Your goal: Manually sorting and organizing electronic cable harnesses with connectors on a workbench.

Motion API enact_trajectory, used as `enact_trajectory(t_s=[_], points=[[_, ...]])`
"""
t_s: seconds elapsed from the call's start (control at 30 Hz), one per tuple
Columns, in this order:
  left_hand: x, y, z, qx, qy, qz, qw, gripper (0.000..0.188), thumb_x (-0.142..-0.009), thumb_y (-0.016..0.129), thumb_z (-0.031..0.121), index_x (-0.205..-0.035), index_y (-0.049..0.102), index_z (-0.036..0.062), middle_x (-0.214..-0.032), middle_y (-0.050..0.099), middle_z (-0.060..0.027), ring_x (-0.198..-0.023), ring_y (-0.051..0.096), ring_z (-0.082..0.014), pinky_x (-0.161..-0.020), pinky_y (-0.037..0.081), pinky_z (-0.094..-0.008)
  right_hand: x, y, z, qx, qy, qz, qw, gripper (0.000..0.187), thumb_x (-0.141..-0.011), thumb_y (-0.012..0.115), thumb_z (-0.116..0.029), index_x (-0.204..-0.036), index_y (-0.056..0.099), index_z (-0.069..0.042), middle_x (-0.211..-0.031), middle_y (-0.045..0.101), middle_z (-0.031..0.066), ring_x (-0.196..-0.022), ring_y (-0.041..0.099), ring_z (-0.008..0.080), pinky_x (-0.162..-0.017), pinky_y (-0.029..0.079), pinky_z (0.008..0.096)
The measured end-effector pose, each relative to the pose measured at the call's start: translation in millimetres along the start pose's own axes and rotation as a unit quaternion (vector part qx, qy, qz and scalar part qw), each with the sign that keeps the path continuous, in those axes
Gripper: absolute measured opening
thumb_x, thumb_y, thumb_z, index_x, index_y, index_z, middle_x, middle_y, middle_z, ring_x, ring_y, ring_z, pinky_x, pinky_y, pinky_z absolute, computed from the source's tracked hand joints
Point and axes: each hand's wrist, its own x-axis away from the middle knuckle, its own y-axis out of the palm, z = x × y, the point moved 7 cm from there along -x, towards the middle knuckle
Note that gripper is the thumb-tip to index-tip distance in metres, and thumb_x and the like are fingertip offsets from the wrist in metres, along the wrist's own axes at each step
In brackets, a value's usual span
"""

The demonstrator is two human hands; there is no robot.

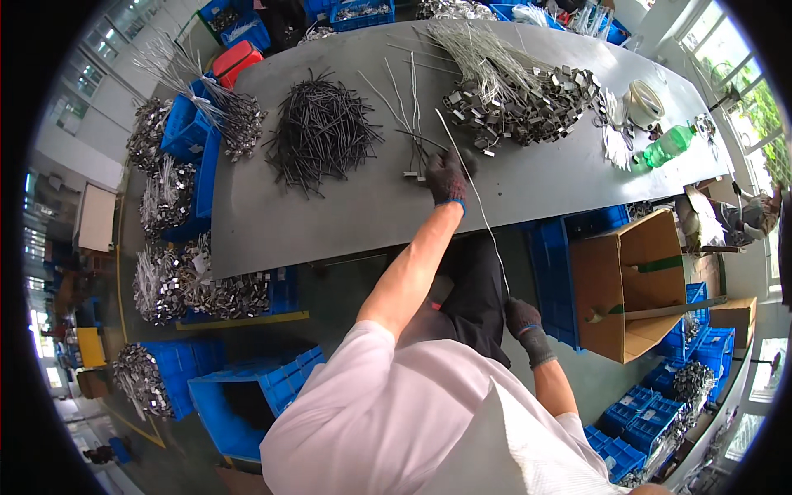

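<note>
My left hand [448, 179], in a dark knitted glove, is over the metal table with its fingers drawn together. A thin black tube [417, 136] reaches its fingertips, but what they grip is hidden. A long white wire [490, 223] passes along that hand and bends down past the table edge. Its lower end meets my gloved right hand [525, 323], closed on it beside my thigh. Left of my left hand lie a few white wires [403, 103] and small pale metal-ended pieces [410, 174]. A pile of black tubes [323, 128] spreads farther left.
Bundled wires with metal ends [528, 103] cover the table's far middle. A green bottle [670, 146] and a tape roll [643, 103] are at its right. A cardboard box [606, 289] stands below the table's right side. Blue crates [198, 194] of parts line the left.
</note>
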Motion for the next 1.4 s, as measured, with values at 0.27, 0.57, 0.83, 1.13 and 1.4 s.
enact_trajectory(t_s=[0.27, 0.57, 0.83, 1.13, 1.4], points=[[13, 2, 56, -0.122, 0.105, -0.042, 0.986, 0.02, -0.1, 0.06, 0.014, -0.086, 0.056, 0.0005, -0.077, 0.07, -0.012, -0.06, 0.068, -0.0182, -0.055, 0.058, -0.0306, 23, 39, 49, 0.066, 0.021, -0.028, 0.997, 0.018, -0.089, 0.057, -0.017, -0.087, 0.073, -0.009, -0.088, 0.072, 0.0202, -0.087, 0.071, 0.0398, -0.072, 0.057, 0.0496], [22, 2, 49, -0.077, 0.02, -0.071, 0.994, 0.012, -0.092, 0.062, 0.01, -0.089, 0.063, -0.0017, -0.079, 0.072, -0.0125, -0.064, 0.07, -0.0179, -0.056, 0.056, -0.0306, 33, 26, 42, 0.067, 0.06, -0.112, 0.99, 0.02, -0.095, 0.056, -0.021, -0.102, 0.069, -0.007, -0.101, 0.073, 0.0185, -0.098, 0.07, 0.0387, -0.085, 0.056, 0.0473], [121, -7, -55, -0.337, -0.11, -0.333, 0.874, 0.024, -0.087, 0.072, 0.02, -0.098, 0.074, -0.0018, -0.087, 0.074, -0.0045, -0.082, 0.066, -0.0099, -0.077, 0.054, -0.0281, -28, -141, -77, -0.453, -0.02, 0.247, 0.857, 0.032, -0.101, 0.053, -0.023, -0.122, 0.062, 0.0, -0.109, 0.068, 0.0248, -0.096, 0.068, 0.0409, -0.086, 0.054, 0.0452], [92, -19, -17, -0.274, -0.058, -0.251, 0.927, 0.019, -0.09, 0.067, 0.012, -0.103, 0.073, -0.0009, -0.089, 0.073, -0.0026, -0.082, 0.064, -0.0079, -0.075, 0.053, -0.0267, -160, -141, -111, -0.165, -0.175, 0.42, 0.875, 0.035, -0.096, 0.054, -0.011, -0.129, 0.054, 0.003, -0.117, 0.064, 0.026, -0.103, 0.065, 0.0409, -0.088, 0.054, 0.0445], [-41, -82, 57, -0.589, 0.106, -0.139, 0.789, 0.037, -0.087, 0.063, 0.039, -0.093, 0.069, 0.0028, -0.083, 0.068, -0.0228, -0.082, 0.07, -0.035, -0.075, 0.055, -0.0423, -297, -142, -70, -0.548, 0.037, 0.243, 0.8, 0.038, -0.1, 0.06, -0.036, -0.125, 0.057, -0.008, -0.086, 0.068, 0.0117, -0.044, 0.054, 0.0169, -0.039, 0.042, 0.0307]])
